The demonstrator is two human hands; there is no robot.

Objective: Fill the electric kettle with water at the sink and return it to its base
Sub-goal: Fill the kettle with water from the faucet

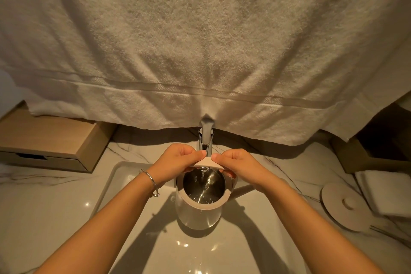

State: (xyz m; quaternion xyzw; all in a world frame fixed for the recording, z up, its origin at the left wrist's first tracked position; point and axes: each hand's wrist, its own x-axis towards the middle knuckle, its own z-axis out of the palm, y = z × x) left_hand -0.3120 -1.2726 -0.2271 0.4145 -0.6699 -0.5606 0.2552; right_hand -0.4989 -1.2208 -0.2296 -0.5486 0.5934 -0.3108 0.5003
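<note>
"Two steps, filling and returning. Which one is in hand?"

"Filling. The white cylindrical electric kettle (198,213) is in the white rectangular sink basin (124,169) and seems to stand on its floor, right under the chrome tap (205,135). A thin stream of water (202,173) runs into its open steel inside."

"And the hands?"

"Both are at the far side of the rim, on the pale hinged lid (206,162), which is tipped up. The left hand (178,158) pinches the lid's left edge with curled fingers. The right hand (235,167) pinches the right edge. Whether it also grips the handle beneath it, I cannot tell."

"How full is it?"

"Water shines at the bottom, and the steel wall shows bare well above it, so I judge the level low."

"So what is left?"

"More filling, shutting off the tap, closing the lid, and lifting the kettle out. Then it goes on the round flat base with a centre knob (344,207), which lies bare on the marble counter (44,207), to the right of the sink."
</note>
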